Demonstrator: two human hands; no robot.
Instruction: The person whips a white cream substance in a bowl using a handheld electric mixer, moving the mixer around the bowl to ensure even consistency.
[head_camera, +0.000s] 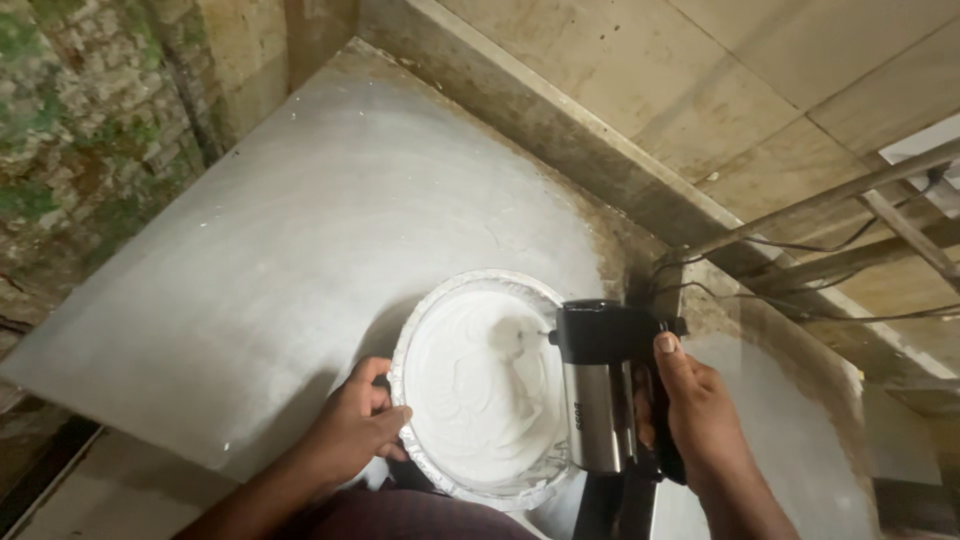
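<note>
A round metal bowl (430, 300) full of white whipped cream stands on a pale metal tabletop (300, 230). My left hand (350, 428) grips the bowl's near left rim. My right hand (700, 415) holds a black and silver electric hand mixer (600, 390) over the bowl's right side, thumb on top of its handle. The beaters (520, 335) dip into the cream and look blurred.
A black power cord (800, 300) runs from the mixer to the right along the wall ledge. A mossy brick wall (80, 120) stands at the left, tiled wall (700, 90) behind. A second metal surface (790, 440) lies at the right.
</note>
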